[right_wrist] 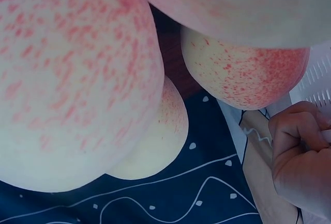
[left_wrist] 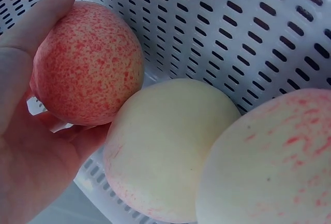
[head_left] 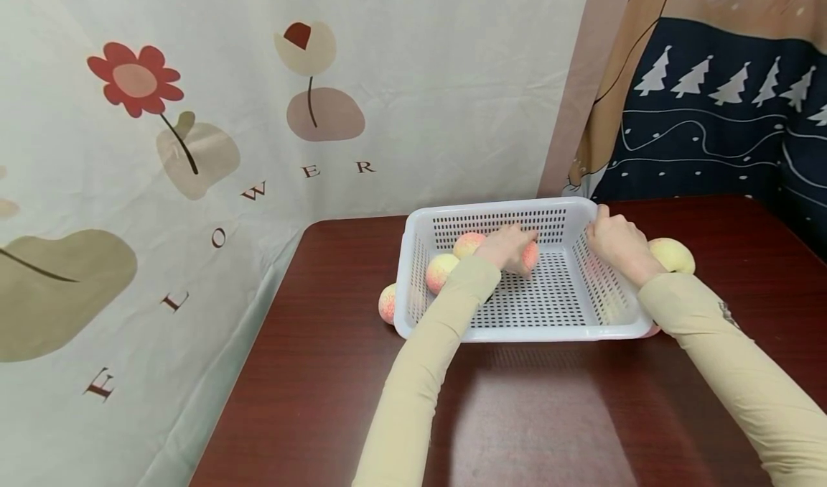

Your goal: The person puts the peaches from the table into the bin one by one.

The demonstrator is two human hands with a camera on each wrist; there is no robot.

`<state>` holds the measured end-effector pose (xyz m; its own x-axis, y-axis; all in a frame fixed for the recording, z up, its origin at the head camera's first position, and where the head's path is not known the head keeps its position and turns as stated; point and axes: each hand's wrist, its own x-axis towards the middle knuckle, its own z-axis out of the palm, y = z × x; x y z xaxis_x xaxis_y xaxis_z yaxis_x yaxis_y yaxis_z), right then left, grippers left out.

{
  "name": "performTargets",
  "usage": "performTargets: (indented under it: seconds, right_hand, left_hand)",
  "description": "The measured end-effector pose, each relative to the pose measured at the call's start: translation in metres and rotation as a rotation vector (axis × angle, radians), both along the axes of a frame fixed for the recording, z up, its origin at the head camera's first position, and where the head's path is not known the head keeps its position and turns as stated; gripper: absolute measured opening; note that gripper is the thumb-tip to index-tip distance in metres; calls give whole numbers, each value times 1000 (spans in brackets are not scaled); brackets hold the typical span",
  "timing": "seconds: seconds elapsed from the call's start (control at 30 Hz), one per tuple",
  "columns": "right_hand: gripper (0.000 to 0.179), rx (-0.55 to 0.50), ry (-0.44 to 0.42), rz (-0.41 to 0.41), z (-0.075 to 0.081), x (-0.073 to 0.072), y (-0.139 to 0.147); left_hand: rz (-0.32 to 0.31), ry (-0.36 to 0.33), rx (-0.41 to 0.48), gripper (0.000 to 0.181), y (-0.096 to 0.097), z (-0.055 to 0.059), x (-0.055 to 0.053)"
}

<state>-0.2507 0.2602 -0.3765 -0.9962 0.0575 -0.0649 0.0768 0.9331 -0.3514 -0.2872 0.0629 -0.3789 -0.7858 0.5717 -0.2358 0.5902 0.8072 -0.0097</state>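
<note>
Inside a white slotted plastic basket (head_left: 536, 332), my left hand (head_left: 509, 248) holds a speckled red peach (left_wrist: 90, 63). Thumb and fingers wrap round opposite sides of it in the left wrist view. Beside that fruit lie a pale peach (left_wrist: 168, 149) and another with red flecks (left_wrist: 274, 167), close to the slotted wall. My right hand (head_left: 617, 239) grips the basket's right rim, its fingers curled over the edge. In the right wrist view this hand (right_wrist: 300, 157) shows at the right border, with a red-flecked peach (right_wrist: 253, 74) just above it.
Outside the basket, one peach (head_left: 386, 304) touches or nearly touches its left side, and a yellowish peach (head_left: 673, 256) sits behind my right wrist. More peaches (right_wrist: 67, 79) loom close in the right wrist view. The dark red table (head_left: 336, 401) ends at a printed curtain (head_left: 452, 113).
</note>
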Motion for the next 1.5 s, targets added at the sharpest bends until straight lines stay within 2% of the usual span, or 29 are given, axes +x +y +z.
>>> performTargets:
  seconds: [0.23, 0.4, 0.77, 1.1, 1.3, 1.5]
  right_hand:
    - [53, 4, -6, -3, 0, -1, 0]
    - [53, 6, -1, 0, 0, 0, 0]
    - [53, -4, 0, 20, 0, 0, 1]
    - [52, -1, 2, 23, 0, 1, 1]
    - [53, -1, 1, 26, 1, 1, 1]
    - [51, 1, 18, 26, 0, 1, 1]
  left_hand:
    - [29, 3, -10, 82, 1, -3, 0]
    - [25, 3, -15, 80, 1, -3, 0]
    - [12, -24, -1, 73, -1, 6, 2]
    - [-33, -9, -20, 61, 0, 15, 3]
    - [-54, -11, 32, 54, -3, 20, 5]
    - [-142, 78, 87, 45, -11, 28, 7]
